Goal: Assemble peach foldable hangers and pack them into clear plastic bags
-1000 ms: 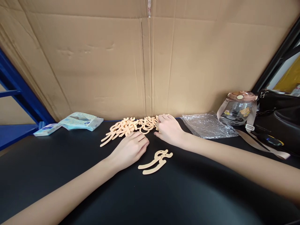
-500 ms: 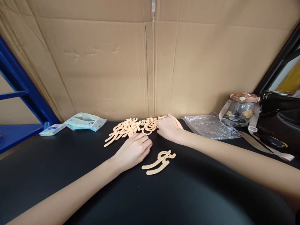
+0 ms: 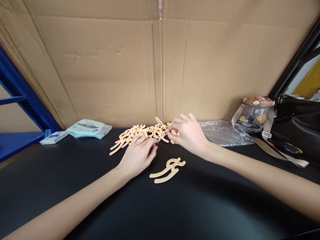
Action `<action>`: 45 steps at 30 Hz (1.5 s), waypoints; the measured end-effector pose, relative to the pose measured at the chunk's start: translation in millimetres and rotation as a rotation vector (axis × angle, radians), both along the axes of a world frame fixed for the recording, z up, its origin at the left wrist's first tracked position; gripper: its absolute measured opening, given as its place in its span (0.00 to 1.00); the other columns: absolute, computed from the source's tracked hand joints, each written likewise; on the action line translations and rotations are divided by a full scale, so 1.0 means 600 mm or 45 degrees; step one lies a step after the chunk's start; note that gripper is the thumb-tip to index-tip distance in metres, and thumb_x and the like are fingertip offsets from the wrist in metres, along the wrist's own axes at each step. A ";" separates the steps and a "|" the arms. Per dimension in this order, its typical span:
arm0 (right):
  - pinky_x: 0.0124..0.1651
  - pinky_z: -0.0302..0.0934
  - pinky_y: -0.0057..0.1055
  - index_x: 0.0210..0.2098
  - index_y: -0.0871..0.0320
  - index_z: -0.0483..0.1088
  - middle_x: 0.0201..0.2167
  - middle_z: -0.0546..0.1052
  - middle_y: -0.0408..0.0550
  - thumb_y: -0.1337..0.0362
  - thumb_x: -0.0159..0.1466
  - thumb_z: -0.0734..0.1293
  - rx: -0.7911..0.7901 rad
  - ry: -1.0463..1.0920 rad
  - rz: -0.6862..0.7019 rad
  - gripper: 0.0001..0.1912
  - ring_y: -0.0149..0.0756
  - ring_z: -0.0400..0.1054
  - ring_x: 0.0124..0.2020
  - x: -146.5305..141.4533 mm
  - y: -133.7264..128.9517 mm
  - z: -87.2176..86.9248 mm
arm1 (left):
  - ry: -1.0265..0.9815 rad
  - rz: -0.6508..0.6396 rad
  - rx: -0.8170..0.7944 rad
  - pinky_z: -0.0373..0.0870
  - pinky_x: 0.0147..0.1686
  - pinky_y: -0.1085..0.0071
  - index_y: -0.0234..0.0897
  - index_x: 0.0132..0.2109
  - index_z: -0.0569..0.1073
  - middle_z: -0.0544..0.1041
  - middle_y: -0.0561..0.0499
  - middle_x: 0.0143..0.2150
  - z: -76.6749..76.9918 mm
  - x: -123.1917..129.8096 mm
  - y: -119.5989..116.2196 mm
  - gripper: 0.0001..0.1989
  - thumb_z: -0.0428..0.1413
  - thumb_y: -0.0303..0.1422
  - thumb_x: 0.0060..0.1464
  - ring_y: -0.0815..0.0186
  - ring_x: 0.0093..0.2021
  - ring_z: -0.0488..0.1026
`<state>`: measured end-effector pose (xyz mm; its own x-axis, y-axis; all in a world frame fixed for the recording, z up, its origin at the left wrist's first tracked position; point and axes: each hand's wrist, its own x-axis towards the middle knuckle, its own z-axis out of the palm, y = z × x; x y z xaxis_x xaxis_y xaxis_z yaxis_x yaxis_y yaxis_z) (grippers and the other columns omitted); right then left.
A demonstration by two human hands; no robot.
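Note:
Pinched in the fingers of my right hand (image 3: pixel 188 133) is a beige curved flat piece (image 3: pixel 160 122), its thin end rising above the pile. My left hand (image 3: pixel 138 153) rests at the near edge of the pile, thumb and fingers apart; its fingertips are partly hidden. Behind both hands lies a heap of beige flat pieces (image 3: pixel 135 131) with curved arms and hooked ends. Two similar curved pieces (image 3: pixel 167 170) lie together on the black table, nearer to me, between my hands.
Clear plastic film (image 3: pixel 220 133) lies to the right of the pile. Behind it stand a clear bottle (image 3: pixel 256 116) with a strap and a black bag (image 3: pixel 300 123). Light-blue packs (image 3: pixel 86 128) sit at the left. A cardboard wall (image 3: pixel 112 66) closes off the back.
My right hand has lifted from the pile's right side toward me, with a curved piece in its fingers. My left hand has shifted slightly and its thumb has parted from the fingers.

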<state>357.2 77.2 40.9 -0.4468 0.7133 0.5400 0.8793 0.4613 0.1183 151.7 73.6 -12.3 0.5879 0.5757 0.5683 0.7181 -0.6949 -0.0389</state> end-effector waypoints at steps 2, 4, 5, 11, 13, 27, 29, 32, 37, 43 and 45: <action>0.39 0.47 0.35 0.29 0.58 0.75 0.27 0.75 0.45 0.62 0.68 0.61 0.130 0.028 0.179 0.15 0.36 0.62 0.34 0.017 -0.031 -0.016 | -0.126 0.046 -0.036 0.65 0.49 0.58 0.34 0.58 0.60 0.78 0.46 0.44 -0.002 0.001 -0.006 0.17 0.45 0.33 0.65 0.58 0.46 0.73; 0.38 0.48 0.35 0.29 0.59 0.75 0.26 0.74 0.45 0.63 0.68 0.61 0.256 0.012 0.331 0.15 0.35 0.61 0.32 0.034 -0.060 -0.037 | -0.252 0.035 -0.139 0.67 0.49 0.60 0.36 0.64 0.50 0.76 0.45 0.49 -0.003 0.004 -0.014 0.23 0.45 0.35 0.66 0.60 0.48 0.72; 0.37 0.48 0.35 0.31 0.59 0.75 0.26 0.74 0.45 0.64 0.69 0.60 0.301 -0.018 0.377 0.15 0.34 0.61 0.32 0.042 -0.073 -0.047 | -0.300 0.004 -0.203 0.68 0.49 0.61 0.38 0.66 0.48 0.75 0.45 0.51 -0.003 0.006 -0.019 0.24 0.44 0.36 0.66 0.61 0.49 0.72; 0.36 0.50 0.34 0.34 0.59 0.74 0.24 0.71 0.43 0.68 0.69 0.60 0.364 -0.159 0.432 0.12 0.33 0.60 0.30 0.074 -0.101 -0.083 | -0.181 -0.294 -0.265 0.67 0.46 0.65 0.39 0.51 0.67 0.75 0.47 0.47 -0.001 0.019 -0.038 0.11 0.44 0.34 0.67 0.63 0.46 0.72; 0.36 0.50 0.34 0.32 0.59 0.73 0.24 0.71 0.43 0.68 0.69 0.60 0.343 -0.132 0.434 0.12 0.33 0.60 0.30 0.078 -0.099 -0.084 | -0.111 -0.344 -0.240 0.67 0.41 0.67 0.39 0.45 0.70 0.76 0.48 0.43 0.002 0.022 -0.039 0.10 0.46 0.35 0.66 0.64 0.41 0.72; 0.36 0.49 0.33 0.28 0.59 0.70 0.25 0.71 0.44 0.64 0.68 0.61 0.189 -0.091 0.612 0.13 0.33 0.59 0.31 0.079 -0.110 -0.080 | 0.052 -0.557 -0.073 0.66 0.39 0.68 0.37 0.36 0.70 0.75 0.48 0.42 0.007 0.030 -0.044 0.05 0.50 0.28 0.60 0.65 0.40 0.70; 0.36 0.49 0.34 0.28 0.59 0.70 0.25 0.71 0.43 0.64 0.68 0.62 0.164 -0.112 0.641 0.13 0.33 0.58 0.32 0.078 -0.110 -0.082 | 0.080 -0.586 -0.067 0.66 0.39 0.67 0.37 0.38 0.70 0.75 0.47 0.43 0.007 0.029 -0.045 0.04 0.51 0.29 0.59 0.63 0.41 0.69; 0.37 0.48 0.33 0.27 0.60 0.70 0.25 0.71 0.43 0.64 0.68 0.62 0.147 -0.125 0.658 0.14 0.33 0.58 0.32 0.077 -0.109 -0.085 | 0.095 -0.597 -0.048 0.66 0.38 0.67 0.36 0.38 0.71 0.75 0.46 0.43 0.006 0.028 -0.044 0.05 0.51 0.31 0.59 0.62 0.40 0.69; 0.38 0.48 0.33 0.27 0.60 0.70 0.26 0.70 0.43 0.63 0.67 0.63 0.153 -0.119 0.678 0.13 0.32 0.58 0.32 0.078 -0.104 -0.089 | 0.097 -0.568 -0.017 0.66 0.37 0.70 0.37 0.39 0.72 0.75 0.49 0.40 0.004 0.027 -0.042 0.08 0.48 0.28 0.62 0.67 0.37 0.71; 0.37 0.49 0.33 0.26 0.60 0.69 0.25 0.71 0.42 0.64 0.67 0.63 0.166 -0.112 0.694 0.13 0.32 0.58 0.31 0.079 -0.101 -0.092 | 0.113 -0.564 -0.031 0.68 0.35 0.72 0.36 0.40 0.71 0.75 0.49 0.40 0.007 0.029 -0.045 0.08 0.47 0.27 0.63 0.68 0.36 0.73; 0.37 0.50 0.32 0.27 0.60 0.70 0.26 0.71 0.42 0.63 0.67 0.64 0.147 -0.112 0.718 0.12 0.32 0.58 0.31 0.079 -0.101 -0.092 | 0.130 -0.553 -0.018 0.68 0.34 0.72 0.36 0.41 0.70 0.75 0.49 0.40 0.007 0.029 -0.046 0.08 0.46 0.27 0.63 0.68 0.34 0.73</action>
